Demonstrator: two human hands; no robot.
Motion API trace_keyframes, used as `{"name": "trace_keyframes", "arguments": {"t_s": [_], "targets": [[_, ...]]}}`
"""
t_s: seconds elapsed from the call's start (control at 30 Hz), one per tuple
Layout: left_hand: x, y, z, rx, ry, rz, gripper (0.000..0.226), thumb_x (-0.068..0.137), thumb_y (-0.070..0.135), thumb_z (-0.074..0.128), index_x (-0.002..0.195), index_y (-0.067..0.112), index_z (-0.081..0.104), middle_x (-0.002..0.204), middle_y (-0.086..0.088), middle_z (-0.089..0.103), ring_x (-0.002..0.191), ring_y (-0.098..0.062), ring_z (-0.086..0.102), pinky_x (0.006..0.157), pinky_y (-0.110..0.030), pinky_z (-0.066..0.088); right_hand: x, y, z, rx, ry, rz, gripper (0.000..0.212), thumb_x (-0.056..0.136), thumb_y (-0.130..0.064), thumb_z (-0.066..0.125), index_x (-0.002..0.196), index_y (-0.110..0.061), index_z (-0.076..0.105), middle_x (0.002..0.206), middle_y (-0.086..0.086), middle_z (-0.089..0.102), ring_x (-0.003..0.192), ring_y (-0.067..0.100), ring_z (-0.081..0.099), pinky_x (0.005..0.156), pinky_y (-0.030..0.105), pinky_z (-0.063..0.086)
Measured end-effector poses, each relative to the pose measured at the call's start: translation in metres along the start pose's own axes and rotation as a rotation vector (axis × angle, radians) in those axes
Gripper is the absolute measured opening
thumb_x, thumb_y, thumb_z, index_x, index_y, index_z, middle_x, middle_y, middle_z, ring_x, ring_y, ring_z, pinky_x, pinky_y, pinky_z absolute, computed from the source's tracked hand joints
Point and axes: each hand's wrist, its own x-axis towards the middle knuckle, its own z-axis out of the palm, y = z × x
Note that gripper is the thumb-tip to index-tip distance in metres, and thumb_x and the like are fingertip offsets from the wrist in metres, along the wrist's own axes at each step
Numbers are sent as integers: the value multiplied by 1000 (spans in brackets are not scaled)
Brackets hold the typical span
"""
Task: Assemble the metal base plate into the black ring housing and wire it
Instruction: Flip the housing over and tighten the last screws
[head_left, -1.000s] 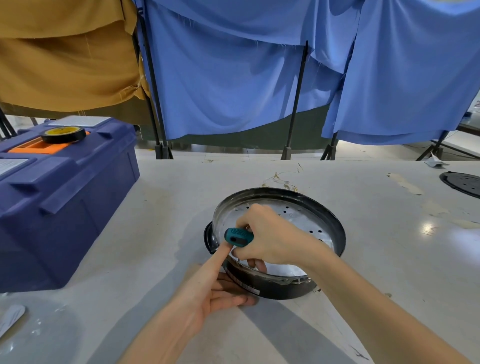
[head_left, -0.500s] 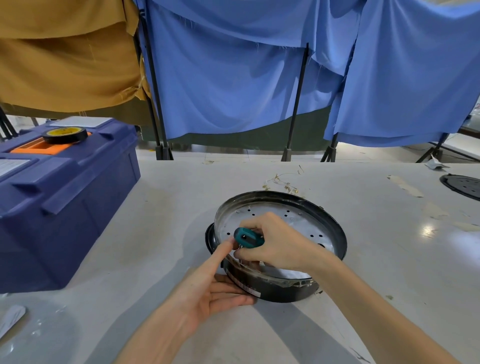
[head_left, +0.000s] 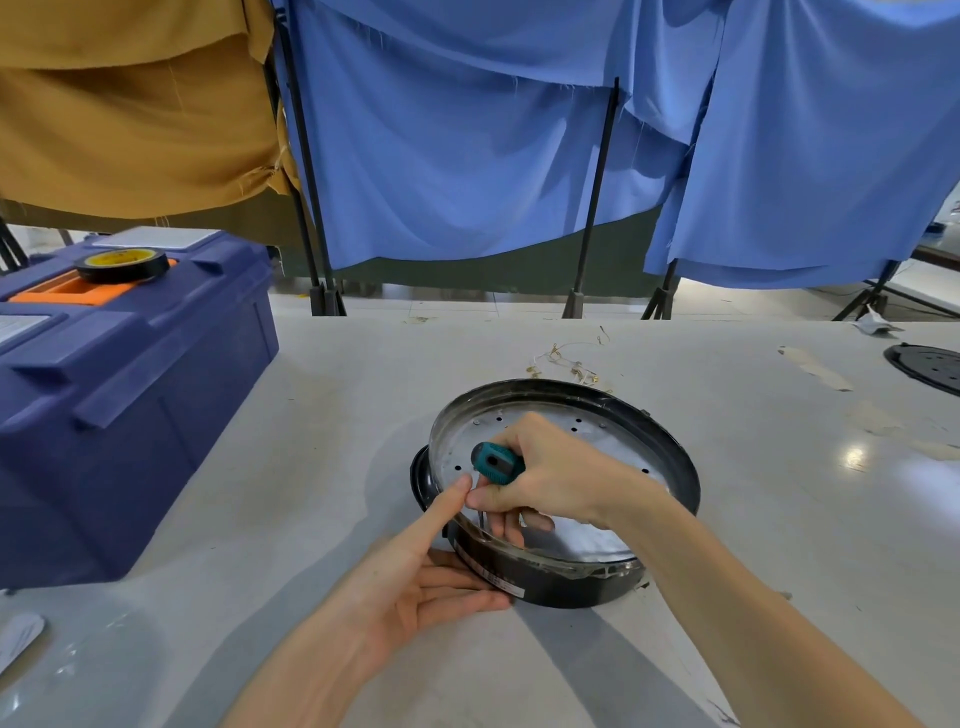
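Backdrop: I see blue cloth (head_left: 467, 156) hung behind a pale counter (head_left: 332, 415).
Housing: the black ring housing (head_left: 545, 584) sits mid-counter, with the metal base plate (head_left: 613, 447) lying inside it.
Right hand (head_left: 550, 478): fingers clamped round a teal-handled screwdriver (head_left: 493, 462), its shaft pointing down at the plate's near edge.
Left hand (head_left: 405, 582): fingers straight; the index finger (head_left: 447, 504) touches the rim beside the right thumb, and the others lie on the counter against the housing's wall.
Far left: I make out a blue toolbox (head_left: 130, 415) with a tape roll (head_left: 122, 264) on its lid.

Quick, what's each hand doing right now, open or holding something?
Left hand: open, index finger straight at the black ring housing rim, holding nothing.
Right hand: closed around the teal-handled screwdriver, over the perforated metal base plate.
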Motion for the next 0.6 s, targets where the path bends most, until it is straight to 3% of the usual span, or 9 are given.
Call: {"name": "trace_keyframes", "arguments": {"t_s": [0.23, 0.37, 0.53, 0.6], "targets": [[-4, 3, 2, -9, 24, -19, 77, 58, 46, 85, 106, -11, 66, 96, -32, 70, 88, -41, 72, 61, -31, 60, -2, 3, -8, -38, -3, 54, 11, 90, 0, 65, 82, 7, 61, 66, 16, 70, 52, 28, 64, 55, 35, 55], [-5, 2, 3, 20, 28, 0, 75, 57, 45, 84, 103, -11, 68, 95, -30, 71, 88, -40, 72, 60, -29, 60, -2, 7, -4, -36, 25, 13, 17, 91, 2, 64, 75, -1, 59, 62, 15, 68, 45, 20, 64, 46, 24, 53], [-3, 3, 3, 17, 37, -8, 78, 59, 48, 83, 106, -11, 66, 95, -31, 71, 88, -40, 72, 64, -32, 61, -8, 8, -5, -29, -28, -70, 16, 83, -1, 75, 72, -3, 64, 60, 2, 68, 47, 14, 63, 50, 23, 54], [-3, 2, 3, 25, 40, 0, 77, 59, 49, 82, 105, -10, 67, 95, -31, 71, 88, -39, 73, 64, -31, 61, -7, 6, -5, -13, -43, -79, 14, 84, -3, 75, 74, -1, 66, 62, 5, 68, 49, 14, 64, 52, 24, 54]]}}
